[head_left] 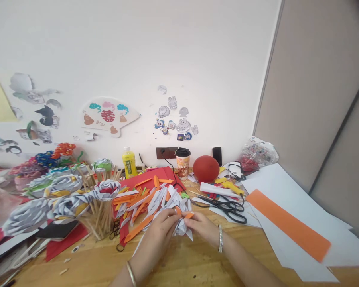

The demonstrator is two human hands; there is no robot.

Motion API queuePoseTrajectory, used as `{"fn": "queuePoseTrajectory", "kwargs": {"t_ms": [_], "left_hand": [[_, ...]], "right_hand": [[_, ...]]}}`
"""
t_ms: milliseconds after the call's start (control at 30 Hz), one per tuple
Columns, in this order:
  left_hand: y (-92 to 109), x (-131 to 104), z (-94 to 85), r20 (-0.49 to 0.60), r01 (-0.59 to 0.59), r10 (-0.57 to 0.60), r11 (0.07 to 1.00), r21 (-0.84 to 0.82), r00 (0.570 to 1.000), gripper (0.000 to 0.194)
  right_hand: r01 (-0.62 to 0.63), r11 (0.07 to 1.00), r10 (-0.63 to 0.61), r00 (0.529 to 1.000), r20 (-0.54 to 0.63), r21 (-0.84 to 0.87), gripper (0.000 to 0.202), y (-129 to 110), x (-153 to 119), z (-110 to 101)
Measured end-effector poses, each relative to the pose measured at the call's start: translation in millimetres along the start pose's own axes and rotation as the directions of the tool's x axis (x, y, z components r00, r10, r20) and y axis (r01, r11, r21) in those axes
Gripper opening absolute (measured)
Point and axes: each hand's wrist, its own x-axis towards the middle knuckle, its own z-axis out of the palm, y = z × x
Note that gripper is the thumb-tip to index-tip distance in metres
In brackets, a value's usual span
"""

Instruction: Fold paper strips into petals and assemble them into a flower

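Observation:
Both my hands meet over the wooden table, closed around a folded white paper piece (181,227) with orange paper strips (189,215) at its top. My left hand (164,225) grips it from the left, and some of its fingertips are hidden behind the paper. From the right, my right hand (201,226) pinches it near an orange tip. Just beyond lies a pile of folded white strips (158,201) and orange strips (139,229), partly on red paper (164,174). Black scissors (224,205) rest to the right of the pile.
Left are white paper flowers (30,217) on bundled sticks (98,217) and a dark phone (57,230). Along the wall stand a yellow bottle (129,162), a lidded cup (183,164) and a red balloon (206,169). Right, an orange sheet (288,225) lies over white paper (272,179), near a yellow glue gun (231,186).

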Motion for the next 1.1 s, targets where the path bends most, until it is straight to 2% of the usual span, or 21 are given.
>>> {"fn": "queuePoseTrajectory", "kwargs": {"t_ms": [100,200,333,400,500,633,767,967,1100], "left_hand": [[1,1,-0.7,0.037,0.05,-0.047,0.997,-0.064,0.998,0.025],[3,0,-4.0,0.062,0.075,-0.069,0.993,-0.088,0.996,0.026],[5,-2,-7.1,0.127,0.053,-0.044,0.997,-0.063,0.991,0.023],[5,-3,-4.7,0.133,0.026,-0.024,1.0,-0.014,0.991,0.034],[6,-5,3.7,0.048,0.047,-0.051,0.995,0.085,0.998,0.047],[9,-3,12.2,-0.048,0.1,-0.094,0.985,0.142,0.994,0.029],[12,1,11.3,-0.105,0.092,-0.076,0.983,0.162,0.992,0.017],[13,1,10.7,-0.102,0.09,-0.073,0.98,0.178,0.992,0.018],[12,1,12.0,-0.033,0.115,-0.111,0.972,0.204,0.993,0.021]], "right_hand": [[-0.024,0.997,0.025,1.0,-0.018,0.071,0.044,2,1,2],[-0.018,0.973,0.026,0.999,-0.033,0.229,0.039,-1,1,6],[0.013,0.935,0.018,0.996,-0.085,0.356,0.033,-6,-1,10],[0.025,0.933,0.008,0.996,-0.09,0.359,0.033,-6,0,11],[0.038,0.937,-0.001,0.994,-0.108,0.346,0.036,1,3,13],[0.019,0.946,0.033,0.987,-0.155,0.324,0.039,11,6,18],[0.039,0.941,0.019,0.986,-0.168,0.337,0.039,14,7,21],[0.056,0.933,0.01,0.983,-0.183,0.356,0.04,17,9,22],[0.035,0.951,0.037,0.973,-0.228,0.306,0.043,25,12,18]]}}
